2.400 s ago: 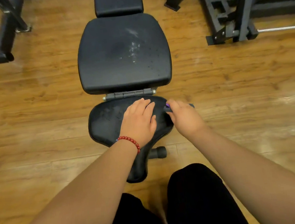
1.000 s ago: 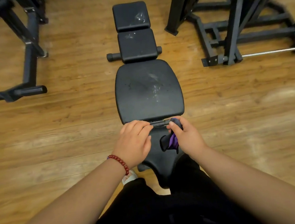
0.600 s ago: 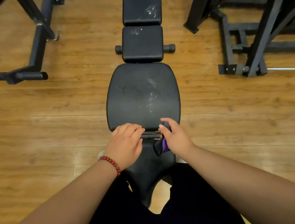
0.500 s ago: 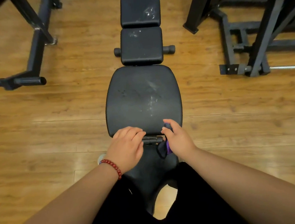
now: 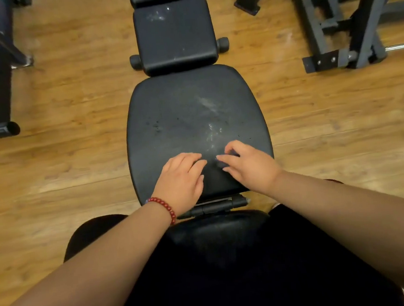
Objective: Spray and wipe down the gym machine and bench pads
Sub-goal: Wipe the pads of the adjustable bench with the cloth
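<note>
Black padded bench seat, streaked white: left hand rests flat, fingers relaxed; right hand curls its fingers round small dark cloth

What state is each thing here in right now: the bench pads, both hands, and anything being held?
Large pad: whitish streaks and dark specks, not yet wiped clean.
Upper pad: whitish smears too.
Left hand: relaxed, resting on the large pad, holding nothing.
Right hand: fingers curled on a dark cloth, mostly hidden, down on the large pad.
</note>
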